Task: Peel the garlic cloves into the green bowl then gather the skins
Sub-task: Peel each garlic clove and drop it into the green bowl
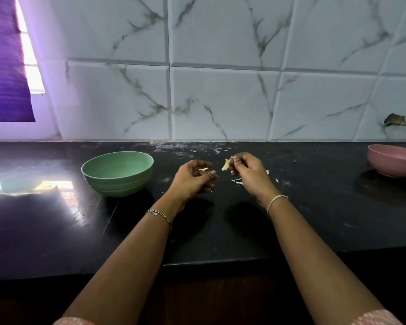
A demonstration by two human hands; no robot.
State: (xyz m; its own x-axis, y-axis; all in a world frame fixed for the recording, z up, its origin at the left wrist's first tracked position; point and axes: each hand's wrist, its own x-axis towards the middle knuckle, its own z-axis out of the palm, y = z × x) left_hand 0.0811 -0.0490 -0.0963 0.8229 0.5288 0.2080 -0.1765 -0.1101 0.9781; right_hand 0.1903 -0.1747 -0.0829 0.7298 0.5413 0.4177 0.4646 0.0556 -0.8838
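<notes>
Pinching one pale garlic clove (225, 165) above the tabletop (314, 219), the right hand (249, 174) is working mid-peel while the left hand (192, 179) is pinching one strip of skin (203, 169). The clove is hanging right of the single green bowl (117, 172), not yet dropped in. A few skin scraps (238, 181) are lying ungathered beneath; one pink bowl (394, 160) is sitting far right

I count two bowls on my table (314, 219): one green bowl (117, 174) and one pink bowl (394, 160). One garlic clove (225, 165) is in my right grip (249, 174), and one strip of skin (203, 169) is in my left grip (192, 179). A few skin scraps (238, 181) lie loose, too small to number. I wear two wrist pieces: one chain bracelet (158, 213) and one pale band (275, 199).
</notes>
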